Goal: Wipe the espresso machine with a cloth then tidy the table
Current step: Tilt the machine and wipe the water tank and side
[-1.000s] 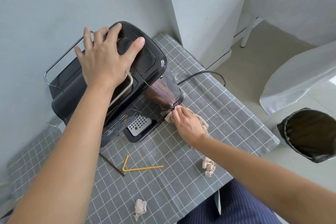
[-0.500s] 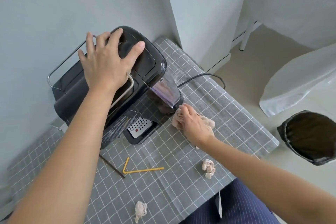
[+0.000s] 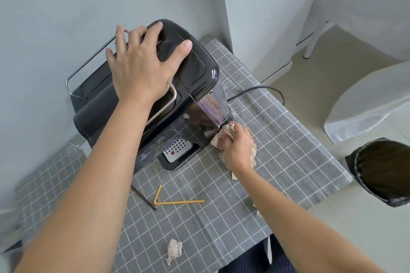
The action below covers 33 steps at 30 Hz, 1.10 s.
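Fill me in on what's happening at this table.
A person is wiping the black espresso machine. The left hand rests flat on its top, steadying it, while the right hand grips a beige cloth against its lower corner. A yellow straw and a crumpled tissue lie on the checked tablecloth.

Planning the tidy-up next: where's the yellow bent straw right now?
In the head view the yellow bent straw lies flat on the checked tablecloth, just in front of the espresso machine, beside a dark stick on its left.
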Motion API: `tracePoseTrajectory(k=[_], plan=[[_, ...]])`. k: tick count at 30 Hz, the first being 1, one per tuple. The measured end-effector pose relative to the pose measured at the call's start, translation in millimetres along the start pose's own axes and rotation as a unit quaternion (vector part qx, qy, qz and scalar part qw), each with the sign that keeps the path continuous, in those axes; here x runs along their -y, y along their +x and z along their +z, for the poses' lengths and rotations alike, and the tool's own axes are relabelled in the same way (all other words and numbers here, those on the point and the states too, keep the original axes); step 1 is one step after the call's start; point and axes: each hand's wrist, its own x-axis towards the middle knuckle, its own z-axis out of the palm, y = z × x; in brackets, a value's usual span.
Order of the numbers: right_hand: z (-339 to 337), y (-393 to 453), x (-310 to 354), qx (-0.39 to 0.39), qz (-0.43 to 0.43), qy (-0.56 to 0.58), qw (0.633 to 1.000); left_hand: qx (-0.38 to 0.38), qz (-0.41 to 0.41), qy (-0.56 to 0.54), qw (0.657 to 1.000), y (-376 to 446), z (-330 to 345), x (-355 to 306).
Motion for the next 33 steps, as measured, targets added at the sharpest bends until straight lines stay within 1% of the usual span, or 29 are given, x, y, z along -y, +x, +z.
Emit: tracePoseTrajectory(k=[2,5,6,7,9,10,12,14,16,18,19,20,22,23,24,26,28,31,33], plan=[[4.1,-9.4,1.7,0.028,-0.030,-0.002,0.999,0.000,-0.002,-0.001,1.000,0.2,0.2,-0.7],[8.4,-12.8,-1.7,0.065,-0.072,-0.067,0.993,-0.001,-0.001,0.005,1.000,0.8,0.3,-0.5],[7.5,-10.8,-0.5,0.067,-0.062,-0.068,0.993,-0.001,-0.001,0.005,1.000,1.1,0.1,-0.6],[4.8,-9.3,4.6,0.058,-0.024,-0.050,0.997,0.000,-0.001,0.005,1.000,1.1,-0.4,-0.7],[-4.1,-8.8,23.7,0.009,0.076,0.036,0.996,0.000,0.000,0.006,1.000,0.2,-0.9,-0.7],[-9.9,-12.6,36.9,-0.023,0.105,0.096,0.990,-0.001,0.001,0.008,1.000,-0.4,-1.2,-0.7],[-17.7,-25.0,65.5,-0.084,0.119,0.213,0.966,-0.003,0.002,0.011,1.000,-0.9,-1.2,-0.7],[-24.3,-40.4,90.1,-0.132,0.085,0.314,0.936,-0.001,0.000,0.010,1.000,-0.8,-1.4,-0.4],[-34.9,-48.4,110.8,-0.161,0.026,0.401,0.901,0.004,0.000,0.007,1.000,-1.0,-1.5,-0.4],[-49.4,-40.9,132.3,-0.204,-0.048,0.453,0.867,0.004,0.001,0.010,1.000,-1.3,-1.2,-0.4],[-55.7,-32.8,143.3,-0.216,-0.079,0.461,0.857,0.004,0.001,0.011,1.000,-1.4,-1.1,-0.5],[-59.7,-23.4,153.8,-0.214,-0.106,0.451,0.860,0.005,0.001,0.012,1.000,-1.2,-0.9,-0.3],[-59.9,-9.3,168.7,-0.180,-0.165,0.374,0.895,0.007,0.001,0.013,1.000,-0.1,-0.2,0.2],[-57.8,-5.2,169.1,-0.160,-0.184,0.329,0.912,0.008,0.000,0.013,1.000,0.5,-0.1,0.5],[-56.9,-3.1,167.9,-0.140,-0.186,0.299,0.925,0.007,-0.001,0.013,1.000,1.2,0.0,0.8],[-58.5,-1.1,164.5,-0.101,-0.154,0.292,0.938,0.006,-0.004,0.011,1.000,2.6,0.3,1.4],[-61.3,0.6,160.7,-0.081,-0.115,0.310,0.940,0.011,-0.004,0.010,1.000,2.3,0.4,0.7],[-46.3,19.0,140.9,-0.060,-0.040,0.337,0.939,0.012,-0.001,0.012,1.000,1.8,0.3,0.0],[-29.6,31.5,116.2,-0.033,0.000,0.372,0.927,0.012,0.000,0.014,1.000,1.7,0.0,0.8]])
